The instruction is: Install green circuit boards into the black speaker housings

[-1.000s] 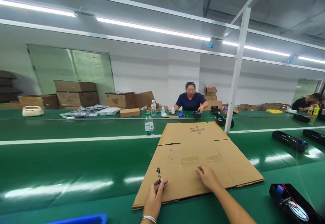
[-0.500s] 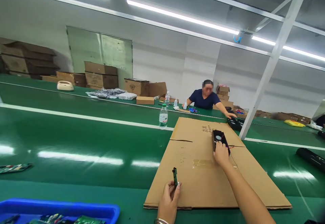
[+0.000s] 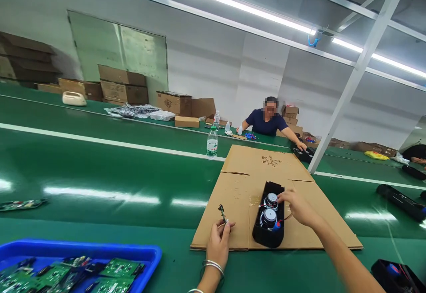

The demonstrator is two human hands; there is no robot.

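A black speaker housing point(image 3: 269, 237) with two round silver drivers and a blue part lies on the flat cardboard sheet point(image 3: 233, 204). My right hand point(image 3: 294, 204) is at its upper right edge, fingers bent together near the upper driver; whether they grip the rim or a wire is too small to tell. To the left, over the cardboard's near left part, my left hand point(image 3: 219, 237) pinches a small green circuit board point(image 3: 222, 212), held up on edge. Thin red and dark wires come out of the housing's right side.
A blue tray point(image 3: 155, 257) of green circuit boards sits at the near left. Beyond the cardboard stand a water bottle point(image 3: 212, 143) and a slanting white post point(image 3: 346, 93). Across the bench, a person point(image 3: 268, 122) reaches to black housings. Another open housing point(image 3: 396, 275) is at near right.
The black housing has come nearer across the cardboard and now shows both drivers. My right hand has shifted to its right edge. My left hand still holds the board, slightly lower in tilt.
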